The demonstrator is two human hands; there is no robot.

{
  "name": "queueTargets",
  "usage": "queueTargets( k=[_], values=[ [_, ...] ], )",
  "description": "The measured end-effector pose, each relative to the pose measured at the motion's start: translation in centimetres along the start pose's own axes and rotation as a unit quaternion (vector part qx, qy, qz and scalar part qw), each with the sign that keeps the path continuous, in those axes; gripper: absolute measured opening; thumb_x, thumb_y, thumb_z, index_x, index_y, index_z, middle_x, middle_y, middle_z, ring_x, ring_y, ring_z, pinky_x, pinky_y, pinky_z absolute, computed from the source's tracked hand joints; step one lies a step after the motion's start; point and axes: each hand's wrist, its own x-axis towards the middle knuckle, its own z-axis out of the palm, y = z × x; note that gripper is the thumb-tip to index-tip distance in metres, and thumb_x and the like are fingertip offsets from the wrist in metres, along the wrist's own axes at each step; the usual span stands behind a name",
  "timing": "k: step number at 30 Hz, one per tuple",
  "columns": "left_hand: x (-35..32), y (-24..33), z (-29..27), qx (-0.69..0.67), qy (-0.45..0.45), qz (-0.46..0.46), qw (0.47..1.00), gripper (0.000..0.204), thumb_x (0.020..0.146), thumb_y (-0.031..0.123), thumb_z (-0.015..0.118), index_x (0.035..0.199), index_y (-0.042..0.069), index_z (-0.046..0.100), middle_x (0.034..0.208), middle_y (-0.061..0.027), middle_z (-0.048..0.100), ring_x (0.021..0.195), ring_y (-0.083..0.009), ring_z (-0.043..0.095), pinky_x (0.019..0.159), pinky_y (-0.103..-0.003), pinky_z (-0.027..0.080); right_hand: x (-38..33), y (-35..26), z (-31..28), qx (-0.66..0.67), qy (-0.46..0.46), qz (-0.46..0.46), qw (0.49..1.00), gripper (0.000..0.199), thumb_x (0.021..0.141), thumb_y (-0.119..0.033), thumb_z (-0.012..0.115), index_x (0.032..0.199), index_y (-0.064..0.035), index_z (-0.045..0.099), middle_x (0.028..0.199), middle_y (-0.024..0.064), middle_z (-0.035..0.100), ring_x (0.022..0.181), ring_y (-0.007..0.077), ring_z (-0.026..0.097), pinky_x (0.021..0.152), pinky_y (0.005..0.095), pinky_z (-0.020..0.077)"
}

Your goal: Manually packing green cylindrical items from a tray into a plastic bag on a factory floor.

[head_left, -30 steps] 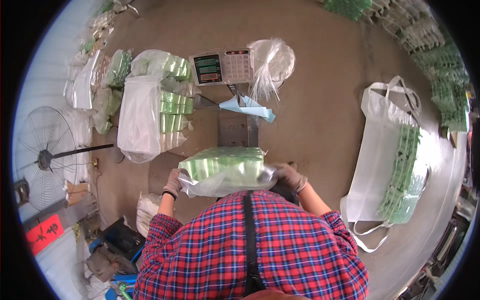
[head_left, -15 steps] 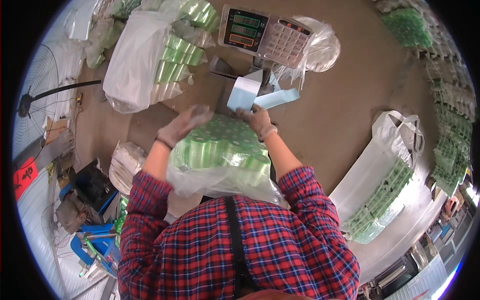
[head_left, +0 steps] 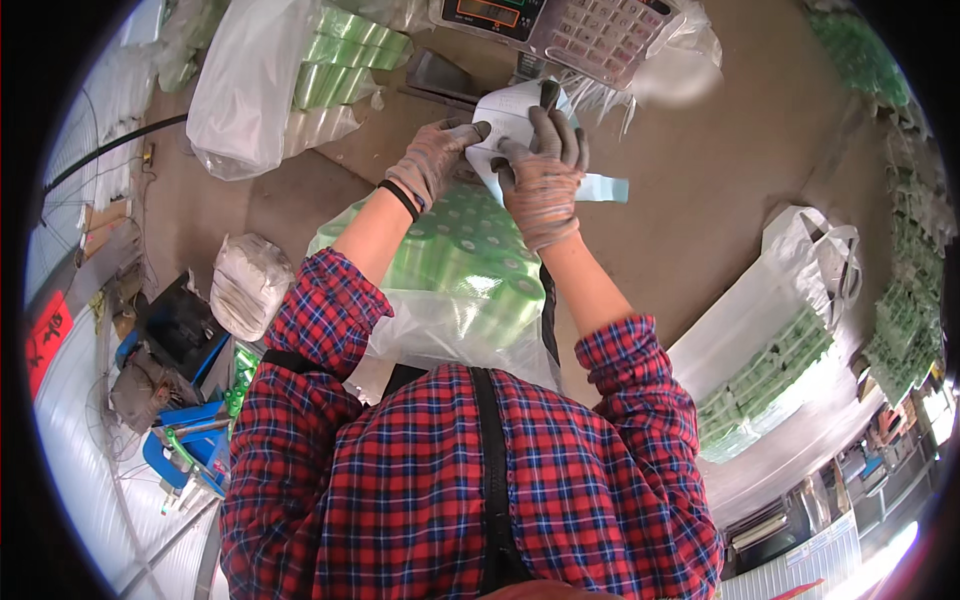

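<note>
both gloved hands pinch a white paper label [head_left: 510,125] just below the scale [head_left: 560,25]: left hand [head_left: 432,160] on its left edge, right hand [head_left: 540,175] wrapped over it. best kept flat and square above the clear bag of green rolls [head_left: 455,265].

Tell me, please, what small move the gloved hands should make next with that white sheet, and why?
Probably peel or pull the white sheet free. Both gloved hands, left hand and right hand, pinch it above the clear bag of green rolls, just below the weighing scale, and a pale blue strip already hangs beside it.
</note>
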Motion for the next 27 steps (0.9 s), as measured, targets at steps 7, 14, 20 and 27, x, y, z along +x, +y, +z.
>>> queueTargets(
  k=[7,14,20,27],
  values=[
    [1.4,-0.7,-0.9,0.067,0.093,0.085,0.99,0.054,0.067,0.043,0.07,0.091,-0.004,0.059,0.086,-0.0136,0.061,0.079,-0.0208,0.057,0.07,-0.034,0.045,-7.1,0.1,0.4,0.203,-0.135,-0.066,0.968,0.015,0.064,-0.016,0.066,0.074,-0.0117,0.056,0.106,0.0098,0.055,0.108,0.0291,0.047,0.093,0.043,0.0367],
    [-5.9,6.0,-5.9,0.706,-0.056,0.322,0.628,0.029,0.084,0.005,0.049,0.112,-0.002,0.05,0.11,-0.0152,0.053,0.102,-0.0218,0.052,0.087,-0.029,0.041,-11.2,6.9,15.1,0.199,-0.448,0.086,0.867,0.026,0.081,-0.024,0.053,0.094,-0.002,0.058,0.089,0.0178,0.061,0.088,0.0334,0.058,0.077,0.0376,0.046],
    [-13.9,5.2,-18.2,0.768,0.151,0.267,0.562,0.03,0.083,-0.002,0.043,0.111,-0.003,0.053,0.114,-0.0174,0.052,0.103,-0.0293,0.052,0.087,-0.032,0.044,-8.8,5.1,24.0,0.142,-0.641,0.281,0.7,0.036,0.087,-0.026,0.045,0.103,0.003,0.057,0.11,0.0207,0.055,0.101,0.0335,0.055,0.081,0.0388,0.0458],
    [-26.9,-8.4,-27.5,0.263,0.448,-0.027,0.854,0.032,0.085,0.017,0.054,0.11,-0.004,0.054,0.1,-0.0086,0.059,0.089,-0.014,0.054,0.081,-0.026,0.042,-9.0,2.7,25.2,0.115,-0.646,0.287,0.698,0.036,0.085,-0.028,0.046,0.107,-0.0007,0.057,0.113,0.0164,0.055,0.101,0.0301,0.056,0.08,0.0383,0.0469]
  ],
)
